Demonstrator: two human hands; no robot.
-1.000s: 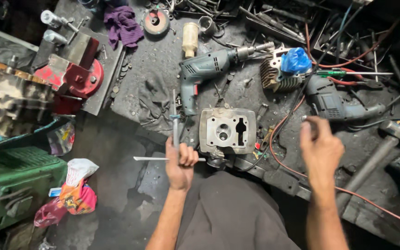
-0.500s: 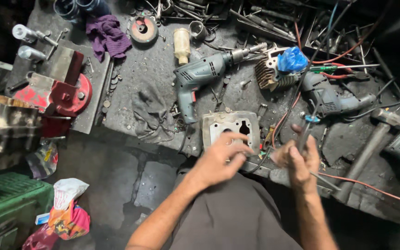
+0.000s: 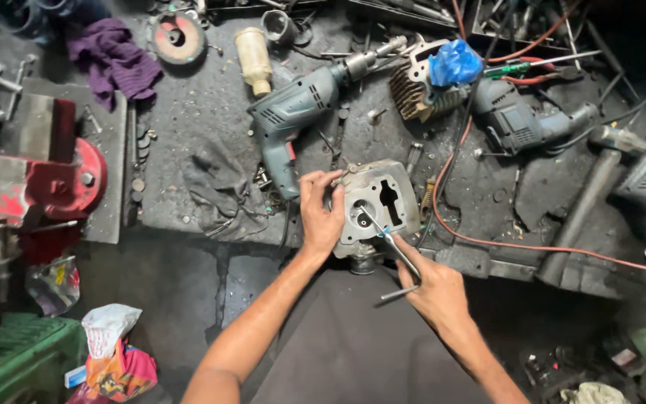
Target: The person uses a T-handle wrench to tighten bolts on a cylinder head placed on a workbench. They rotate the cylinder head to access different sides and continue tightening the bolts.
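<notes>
Cylinder head (image 3: 377, 206), a grey cast metal block, sits at frame centre on the near edge of the dirty workbench (image 3: 188, 135). Left hand (image 3: 321, 213) has fingers wrapped around the head's left side, thumb on its top corner, holding it steady. Right hand (image 3: 431, 288), lower centre-right, has fingers closed on a thin metal T-handle tool (image 3: 390, 247); the shaft runs up-left and its tip sits in the round bore on the head's face. Read: tool-in-bore stage, working a fastener or valve part inside the head; can't tell which, tip is too small to see. Next move looks to need the left grip kept firm so the casting doesn't rotate, and the shaft kept square to the bore. Around it: teal power drill (image 3: 300, 112) just above the head, second drill (image 3: 521, 120) upper right, finned cylinder with blue plastic bag (image 3: 435, 78) between them, orange cable (image 3: 487, 239) looping right of the head, hammer (image 3: 592, 198) at right, purple rag (image 3: 114, 60) upper left, red bench vise (image 3: 46, 179) at left edge.
</notes>
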